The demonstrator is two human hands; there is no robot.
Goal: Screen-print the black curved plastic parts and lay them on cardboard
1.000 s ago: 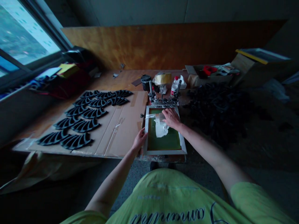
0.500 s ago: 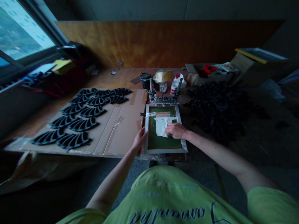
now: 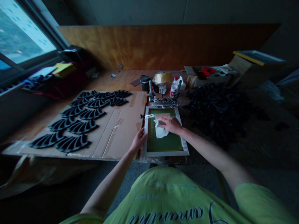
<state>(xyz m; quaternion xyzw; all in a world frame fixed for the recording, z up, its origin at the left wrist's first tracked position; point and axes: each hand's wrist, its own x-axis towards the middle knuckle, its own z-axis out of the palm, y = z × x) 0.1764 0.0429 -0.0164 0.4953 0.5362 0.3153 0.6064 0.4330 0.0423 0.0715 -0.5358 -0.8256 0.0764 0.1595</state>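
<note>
While the right hand (image 3: 171, 124) bunches a white rag (image 3: 160, 132) against the green mesh (image 3: 165, 144) of a screen-printing frame (image 3: 164, 153), heavy pressure could strain the mesh or shift the frame; the open left hand (image 3: 139, 140) seems to steady its edge, though dim light blurs the contact.

Plywood panel (image 3: 163, 46) along back wall, bare grey wall (image 3: 144, 12) above. Window (image 3: 25, 34) at left admits daylight; room dim. Speckled grey floor (image 3: 137, 183).
</note>
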